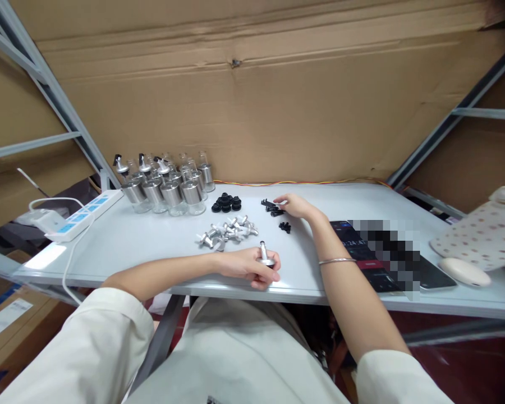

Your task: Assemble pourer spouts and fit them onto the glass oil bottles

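Observation:
My left hand [252,266] is closed around a silver pour spout [263,251] with a dark base, its narrow end pointing up, near the table's front edge. My right hand [294,206] reaches to a small pile of black spout levers [271,209], thumb and index finger pinched at the end of one. Just below lie several tiny black pieces [285,227]. Loose silver pour spouts [227,231] are heaped left of centre, beyond my left forearm. Behind them is a cluster of round black stoppers [226,202].
Glass oil bottles with steel sleeves [172,193] stand at the back left, some topped with spouts. A white power strip [84,216] lies at the left edge. To the right are a phone [362,252], a cream oval object [465,271] and a dotted pouch [480,230]. Cardboard [252,123] walls the back.

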Demonstrator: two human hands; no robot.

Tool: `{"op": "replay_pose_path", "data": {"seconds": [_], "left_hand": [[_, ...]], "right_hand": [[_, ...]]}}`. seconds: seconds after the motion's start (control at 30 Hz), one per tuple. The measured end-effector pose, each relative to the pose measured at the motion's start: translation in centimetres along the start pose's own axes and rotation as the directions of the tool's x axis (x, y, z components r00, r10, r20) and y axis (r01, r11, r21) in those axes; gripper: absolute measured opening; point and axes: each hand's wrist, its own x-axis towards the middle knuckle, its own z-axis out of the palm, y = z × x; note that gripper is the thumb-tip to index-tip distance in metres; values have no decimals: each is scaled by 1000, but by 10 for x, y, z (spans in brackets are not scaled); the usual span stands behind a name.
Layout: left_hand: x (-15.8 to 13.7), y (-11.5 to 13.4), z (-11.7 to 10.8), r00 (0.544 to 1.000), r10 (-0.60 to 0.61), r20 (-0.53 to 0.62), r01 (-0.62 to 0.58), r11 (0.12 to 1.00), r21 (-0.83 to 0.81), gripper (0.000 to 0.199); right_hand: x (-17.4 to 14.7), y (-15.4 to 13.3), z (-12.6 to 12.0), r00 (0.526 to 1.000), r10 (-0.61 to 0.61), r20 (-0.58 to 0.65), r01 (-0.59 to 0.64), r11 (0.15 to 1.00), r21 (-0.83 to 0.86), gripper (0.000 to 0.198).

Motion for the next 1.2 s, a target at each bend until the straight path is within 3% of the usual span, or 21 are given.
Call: {"op": "replay_pose_path", "data": {"seconds": [0.27,0.67,0.9,1.2], "left_hand": [[0,-1,-1,1000,12,16,-12,1000,4,35],[0,0,0,1000,-3,2,3,1000,-3,37],[1,-2,-2,1000,15,18,-15,1000,-6,35],[0,-1,-1,999,22,31,-22,1000,5,33]], "right_hand": [[-7,-3,-6,996,7,84,-3,999,-37,53],[-2,-8,3,996,-32,84,38,997,-65,44],[-2,-11,4,990,-115,83,120,991,-63,38],[-3,-7,-1,993,-55,104,63,995,-79,33]]}}
